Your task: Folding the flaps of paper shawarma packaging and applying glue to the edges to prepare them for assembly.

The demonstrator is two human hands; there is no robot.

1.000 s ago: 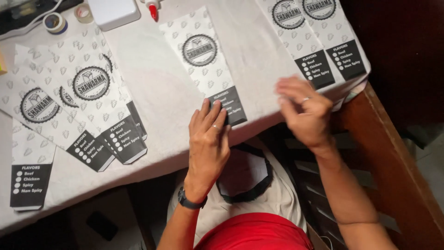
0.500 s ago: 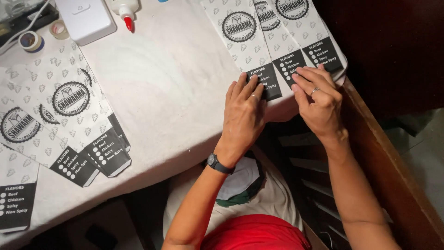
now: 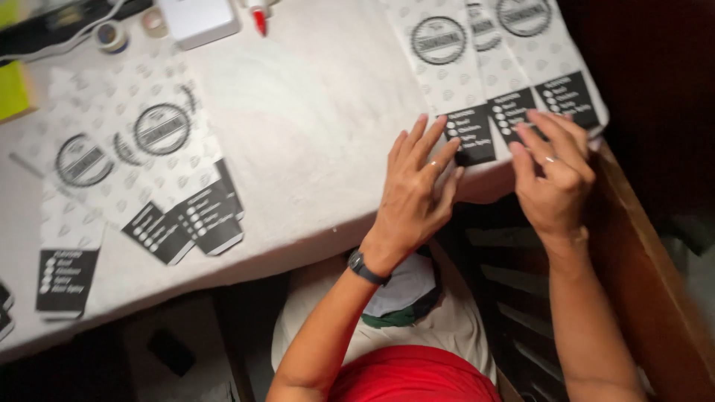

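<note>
Hands (image 3: pixel 417 186) on b/w sleeves (image 3: pixel 454 82) (table edge)

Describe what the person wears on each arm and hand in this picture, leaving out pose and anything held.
Both forearms are bare, with no sleeves in view. The left hand has a dark wristwatch with a black band on its wrist and a thin ring on one finger. The right hand wears a thin, pale metal ring on one finger; its wrist shows nothing clear.
</note>
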